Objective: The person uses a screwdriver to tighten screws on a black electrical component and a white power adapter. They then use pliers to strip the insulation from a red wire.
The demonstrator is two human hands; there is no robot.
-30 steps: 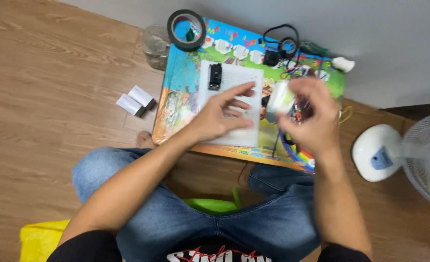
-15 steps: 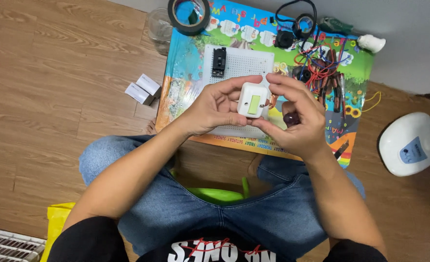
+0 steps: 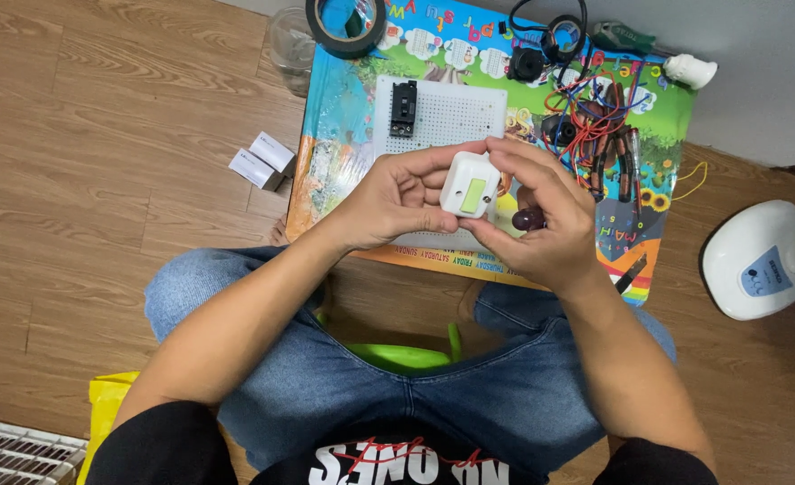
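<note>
A small white switch box (image 3: 470, 186) with a pale green rocker is held between both hands above the low table. My left hand (image 3: 397, 199) grips its left side with thumb and fingers. My right hand (image 3: 541, 216) holds its right side and top; a dark round bead-like object (image 3: 528, 218) sits against that palm. Under the hands lies a white perforated board (image 3: 451, 117) with a small black part (image 3: 404, 108) on it, on a colourful printed mat (image 3: 343, 153).
A black tape roll (image 3: 345, 27), a clear jar (image 3: 291, 40), headphones (image 3: 559, 40), tangled red and blue wires with pliers (image 3: 608, 144) and a white bulb (image 3: 689, 70) crowd the table's far side. Two small white boxes (image 3: 263, 160) lie on the wooden floor. A white fan base (image 3: 761, 260) stands right.
Both hands have brought the white switch box from the right side of the table to the centre, nearer my body, and turned its green rocker face up.
</note>
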